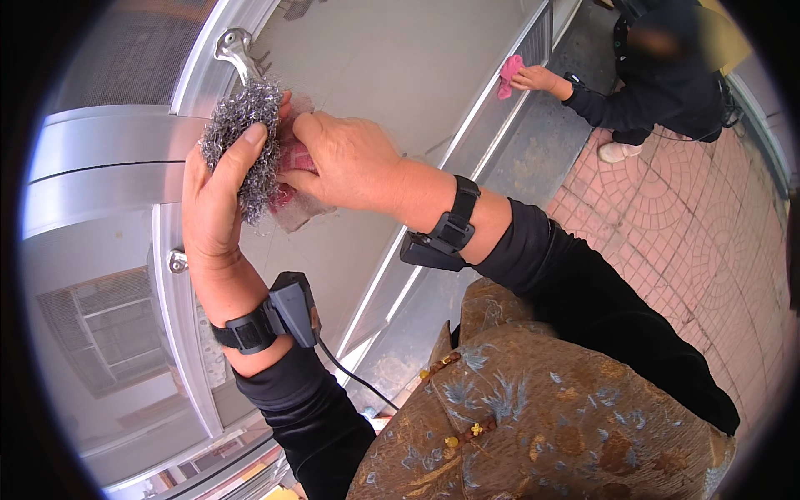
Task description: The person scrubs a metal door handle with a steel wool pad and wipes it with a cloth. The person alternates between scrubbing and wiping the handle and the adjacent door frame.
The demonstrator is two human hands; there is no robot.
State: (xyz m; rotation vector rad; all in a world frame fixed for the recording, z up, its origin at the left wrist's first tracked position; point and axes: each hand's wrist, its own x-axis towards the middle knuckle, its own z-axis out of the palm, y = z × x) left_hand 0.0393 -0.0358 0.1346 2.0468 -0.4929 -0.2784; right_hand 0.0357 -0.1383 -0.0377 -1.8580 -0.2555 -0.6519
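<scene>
A silvery steel wool scourer (242, 137) is gripped in my left hand (212, 204), the thumb pressed over its front. Close beside it, my right hand (350, 162) pinches a crumpled clear plastic wrapper (304, 212) with red printed parts. The wrapper lies right against the scourer, and I cannot tell whether the two are joined. Just above the scourer, a metal door handle (237, 52) is fixed to the silver frame. Both my wrists wear black straps with small boxes.
A silver-framed door with glass panes (108, 325) stands at the left. At the upper right a co-worker in dark clothes (667, 75) holds a pink cloth (510, 75) against a metal frame. Pink patterned paving (667, 217) covers the ground at the right.
</scene>
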